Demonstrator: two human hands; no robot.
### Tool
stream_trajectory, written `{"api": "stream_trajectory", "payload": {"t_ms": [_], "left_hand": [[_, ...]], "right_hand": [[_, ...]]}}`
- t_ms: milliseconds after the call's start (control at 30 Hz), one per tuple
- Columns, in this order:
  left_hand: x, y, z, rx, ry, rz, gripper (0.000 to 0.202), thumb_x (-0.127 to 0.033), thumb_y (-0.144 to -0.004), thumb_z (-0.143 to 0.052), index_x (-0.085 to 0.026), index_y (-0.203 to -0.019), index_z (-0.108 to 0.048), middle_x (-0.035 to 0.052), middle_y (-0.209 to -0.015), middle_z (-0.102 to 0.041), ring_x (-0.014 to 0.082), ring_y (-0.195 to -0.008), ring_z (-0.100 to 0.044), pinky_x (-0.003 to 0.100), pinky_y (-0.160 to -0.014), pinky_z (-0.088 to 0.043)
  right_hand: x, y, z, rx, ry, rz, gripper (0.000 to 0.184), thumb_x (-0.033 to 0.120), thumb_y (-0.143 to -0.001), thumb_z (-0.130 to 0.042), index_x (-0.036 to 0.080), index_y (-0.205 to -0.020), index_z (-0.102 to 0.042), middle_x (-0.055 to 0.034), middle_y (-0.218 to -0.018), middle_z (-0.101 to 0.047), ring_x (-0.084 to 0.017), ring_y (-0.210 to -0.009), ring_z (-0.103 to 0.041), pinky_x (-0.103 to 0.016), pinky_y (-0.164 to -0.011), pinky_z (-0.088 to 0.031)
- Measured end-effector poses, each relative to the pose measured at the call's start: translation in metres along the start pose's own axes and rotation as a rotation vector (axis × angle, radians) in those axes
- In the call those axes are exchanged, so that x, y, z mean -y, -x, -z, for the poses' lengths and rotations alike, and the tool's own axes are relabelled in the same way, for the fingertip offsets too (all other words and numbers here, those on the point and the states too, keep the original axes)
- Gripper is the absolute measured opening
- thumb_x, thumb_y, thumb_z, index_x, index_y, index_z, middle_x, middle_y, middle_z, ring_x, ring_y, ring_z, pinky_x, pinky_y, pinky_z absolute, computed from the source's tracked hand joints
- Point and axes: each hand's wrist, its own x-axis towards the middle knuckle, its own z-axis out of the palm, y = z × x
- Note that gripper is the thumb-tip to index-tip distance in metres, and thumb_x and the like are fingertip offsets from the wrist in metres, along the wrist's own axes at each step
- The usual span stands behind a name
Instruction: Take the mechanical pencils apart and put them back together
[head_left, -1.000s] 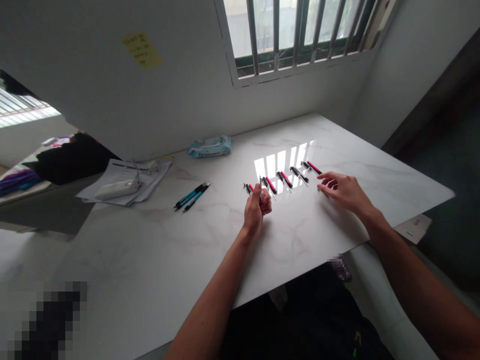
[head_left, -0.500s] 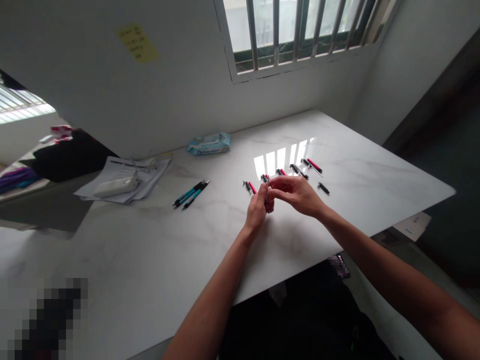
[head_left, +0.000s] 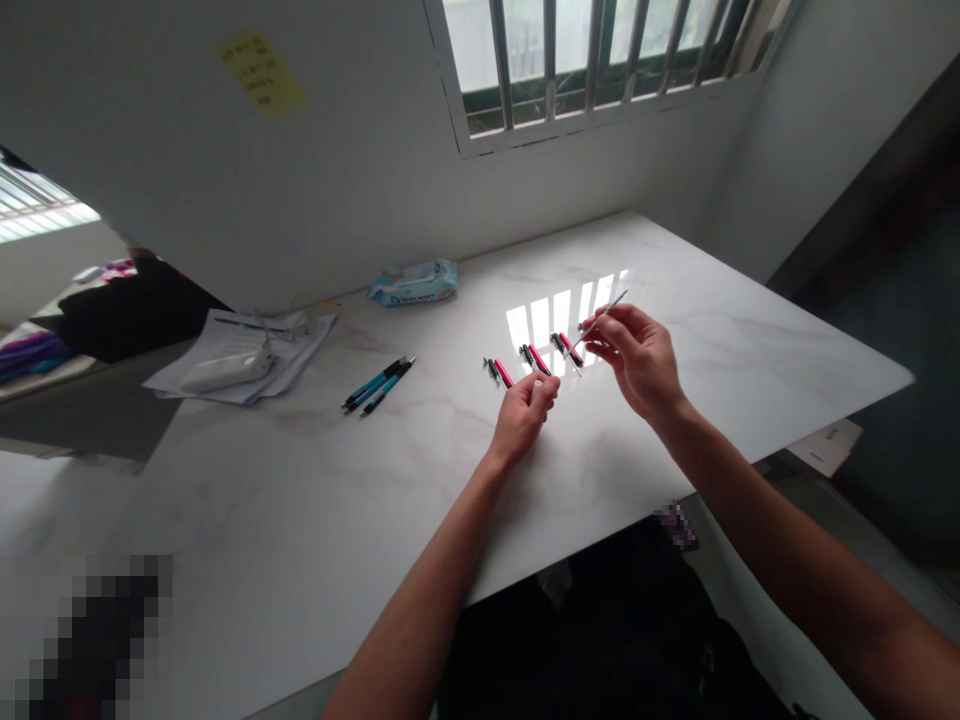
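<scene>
My right hand point(head_left: 637, 355) is raised over the table, its thumb and fingers pinched on a thin, pale pen refill point(head_left: 611, 306) that slants up to the right. My left hand point(head_left: 523, 412) is closed just above the tabletop; whatever lies in its fist is mostly hidden, with only a small whitish end showing. Beyond the hands lie pen parts in small groups: a red barrel piece point(head_left: 503, 374) beside a black piece at the left, a red piece point(head_left: 538, 360) in the middle, and a red piece point(head_left: 571, 349) near my right fingers.
On the marbled white table point(head_left: 300, 540), several blue-and-black pens point(head_left: 388, 388) lie to the left. A blue wipes pack point(head_left: 414, 284) rests near the wall. Papers point(head_left: 277, 375) carry a white power strip point(head_left: 229, 370). A barred window point(head_left: 592, 70) is above.
My right hand has drawn away from the left, rightward and slightly up, with the refill now in view between its fingers. My left hand has stayed nearly in place.
</scene>
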Motion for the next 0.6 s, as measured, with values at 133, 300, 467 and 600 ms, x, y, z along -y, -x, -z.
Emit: {"api": "stream_trajectory", "payload": {"t_ms": [133,300,467,600], "left_hand": [[-0.007,0.001,0.003,-0.07,-0.123,-0.087,0.046,-0.061,-0.083,-0.087,-0.018,-0.09,-0.072,-0.005,-0.067,-0.048,0.0077,-0.056,-0.033,0.023,-0.052,-0.025],[-0.023,-0.016,-0.011,-0.131,-0.099,-0.183,0.042,-0.054,-0.088,-0.085,-0.02,-0.114,-0.079,0.0018,-0.085,-0.069,0.0094,-0.063,-0.049,0.024,-0.055,-0.035],[-0.031,-0.05,-0.04,-0.092,-0.062,-0.282,0.038,-0.055,-0.088,-0.087,-0.019,-0.1,-0.081,0.0056,-0.091,-0.077,0.0142,-0.076,-0.064,0.025,-0.066,-0.049],[-0.022,-0.064,-0.05,-0.093,-0.022,-0.258,0.036,-0.053,-0.089,-0.086,-0.018,-0.095,-0.082,0.0062,-0.092,-0.079,0.0134,-0.074,-0.064,0.027,-0.07,-0.052]], "right_hand": [[-0.001,-0.005,0.016,0.025,0.209,0.102,0.028,0.048,-0.087,-0.091,0.025,-0.1,-0.082,-0.0039,-0.097,-0.083,-0.019,-0.087,-0.078,-0.036,-0.084,-0.066],[-0.013,0.001,0.026,0.159,0.37,0.079,0.031,0.051,-0.086,-0.093,0.024,-0.099,-0.086,-0.0053,-0.095,-0.084,-0.025,-0.088,-0.081,-0.043,-0.086,-0.069],[-0.017,0.005,0.033,0.165,0.367,0.098,0.033,0.054,-0.088,-0.091,0.024,-0.102,-0.086,-0.006,-0.099,-0.085,-0.028,-0.092,-0.083,-0.048,-0.092,-0.069],[-0.018,0.004,0.044,0.115,0.397,0.095,0.034,0.054,-0.087,-0.091,0.025,-0.103,-0.086,-0.0061,-0.098,-0.086,-0.029,-0.092,-0.083,-0.049,-0.091,-0.07]]}}
